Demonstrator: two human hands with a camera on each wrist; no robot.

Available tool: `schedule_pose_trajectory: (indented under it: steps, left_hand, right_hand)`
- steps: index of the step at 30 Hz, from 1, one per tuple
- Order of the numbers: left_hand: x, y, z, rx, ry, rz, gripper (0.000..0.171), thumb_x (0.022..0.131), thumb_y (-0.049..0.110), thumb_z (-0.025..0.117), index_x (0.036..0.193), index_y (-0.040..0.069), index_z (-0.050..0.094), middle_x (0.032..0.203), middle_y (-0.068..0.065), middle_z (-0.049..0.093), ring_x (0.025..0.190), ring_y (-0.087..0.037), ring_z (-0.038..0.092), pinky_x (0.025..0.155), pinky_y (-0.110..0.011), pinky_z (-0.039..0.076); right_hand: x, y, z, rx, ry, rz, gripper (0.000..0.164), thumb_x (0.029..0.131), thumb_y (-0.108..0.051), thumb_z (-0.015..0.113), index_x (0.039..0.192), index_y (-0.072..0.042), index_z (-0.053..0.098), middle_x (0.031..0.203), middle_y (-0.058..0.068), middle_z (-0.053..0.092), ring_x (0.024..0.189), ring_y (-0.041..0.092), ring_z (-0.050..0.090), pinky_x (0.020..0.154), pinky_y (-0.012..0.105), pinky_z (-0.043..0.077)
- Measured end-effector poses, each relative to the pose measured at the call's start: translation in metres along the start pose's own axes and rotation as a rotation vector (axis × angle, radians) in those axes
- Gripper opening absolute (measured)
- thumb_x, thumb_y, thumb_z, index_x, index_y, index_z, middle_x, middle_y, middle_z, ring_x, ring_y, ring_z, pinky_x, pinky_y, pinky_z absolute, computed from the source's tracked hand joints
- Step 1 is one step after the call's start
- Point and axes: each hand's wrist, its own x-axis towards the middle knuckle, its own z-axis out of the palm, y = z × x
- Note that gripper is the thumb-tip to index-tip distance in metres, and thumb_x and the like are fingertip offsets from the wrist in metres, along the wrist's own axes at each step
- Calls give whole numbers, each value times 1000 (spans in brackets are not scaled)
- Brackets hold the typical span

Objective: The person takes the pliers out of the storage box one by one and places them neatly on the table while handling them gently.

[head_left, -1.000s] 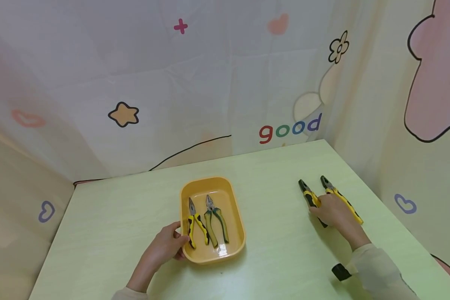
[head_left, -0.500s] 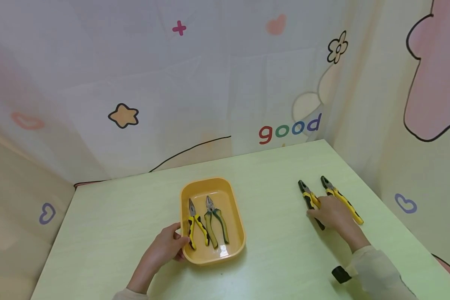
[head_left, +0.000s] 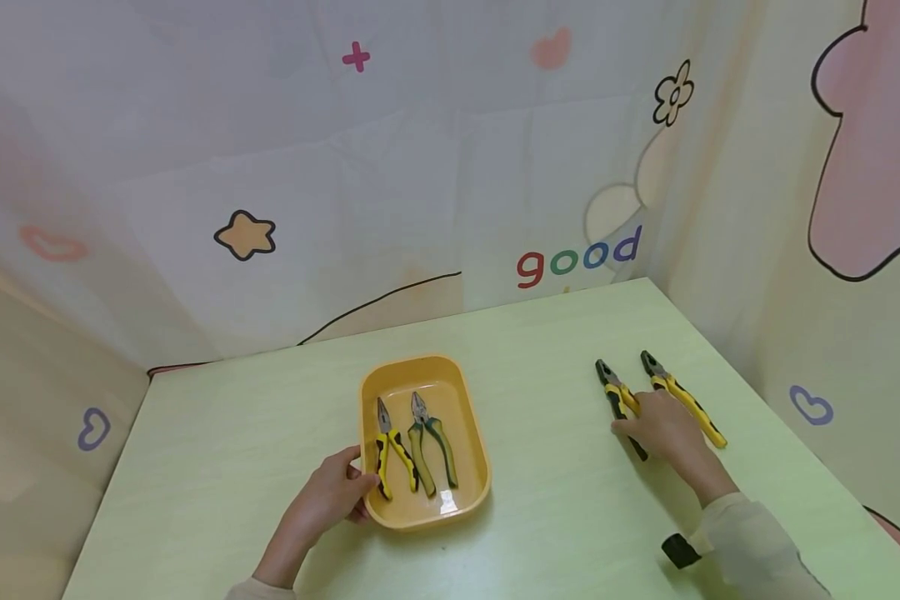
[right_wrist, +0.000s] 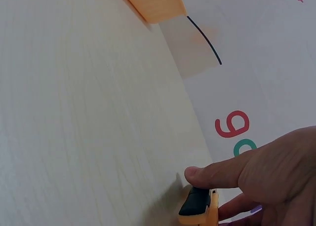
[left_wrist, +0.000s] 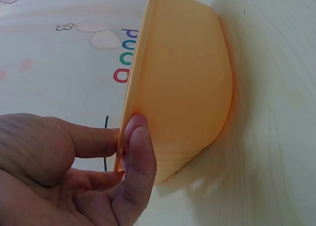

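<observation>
My left hand pinches the left rim of a yellow plastic tray, thumb over the edge and fingers beneath, as the left wrist view shows. Inside the tray lie long-nose pliers with yellow-black handles and pliers with green handles. On the right, my right hand grips the yellow-black handles of combination pliers, whose dark jaws point away from me. In the right wrist view the thumb lies on a black handle end. A second pair of yellow-black pliers lies just right of that hand.
Everything is on a pale green table. A printed curtain rises along the back and both sides. A small black object sits by my right sleeve.
The right hand has shifted very slightly left, and the near end of the gripped pliers has swung a little left with it. The left hand and tray stay put.
</observation>
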Motion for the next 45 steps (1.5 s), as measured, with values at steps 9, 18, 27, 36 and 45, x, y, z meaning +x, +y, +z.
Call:
schedule_pose_trajectory:
  steps: [9,18,27,36,45]
  left_hand:
    - [-1,0,1,15,-5,2,45,99,-3,61,142,-10,49,84,-17,63,55,-18,64,53,-35,61]
    - [0,0,0,15,0,-3,45,99,-3,61,142,-11,49,85,-18,62,55,-18,64,53,-33,60]
    - [0,0,0,14,-3,8,46,99,-2,61,142,-11,48,85,-18,61,55,-18,63,53,-33,60]
    - [0,0,1,18,-7,8,44,100,-1,60,141,-11,49,86,-18,62,55,-18,63,52,-33,60]
    - [0,0,1,21,-4,-8,46,100,-1,61,143,-10,48,87,-19,62,55,-19,64,53,-34,61]
  right_hand:
    - [0,-1,7,-23,18,35,46,87,-33,80,96,8,61,92,21,58,78,31,52,58,38,45]
    - [-2,-1,9,-11,33,44,51,88,-33,80,103,11,61,97,24,58,81,34,52,58,40,46]
    - [-4,-2,9,-9,35,44,52,88,-32,80,107,12,60,100,26,57,84,37,53,58,41,46]
    - [-6,-2,8,-8,44,32,53,88,-31,80,109,14,59,101,27,57,88,40,55,61,44,49]
    - [-6,-4,9,-4,70,24,63,90,-31,78,120,18,55,113,37,56,100,51,56,74,57,53]
